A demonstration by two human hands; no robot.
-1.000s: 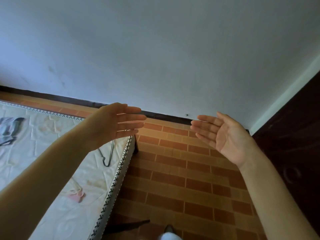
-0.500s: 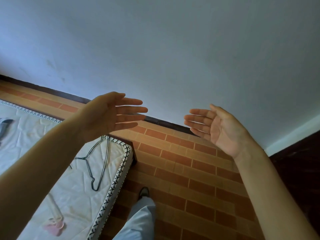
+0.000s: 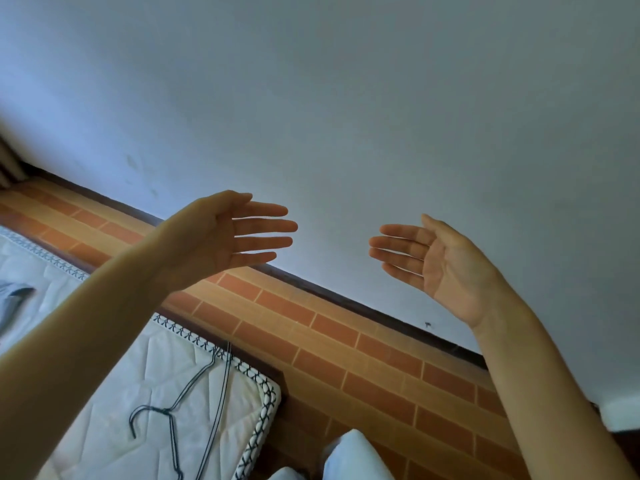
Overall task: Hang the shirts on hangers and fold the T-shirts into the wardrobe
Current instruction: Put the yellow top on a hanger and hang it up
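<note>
Both hands were raised before the wall, palms facing, fingers straight; the left hand (image 3: 221,239) and the right hand (image 3: 440,258) each had an open, empty grip; since a second earlier the view had swung left, bringing the wire hanger (image 3: 180,407) on the mattress (image 3: 104,441) fully into sight; a grey garment (image 3: 14,296) lay at the far left edge; nothing seemed hung or folded yet.
</note>
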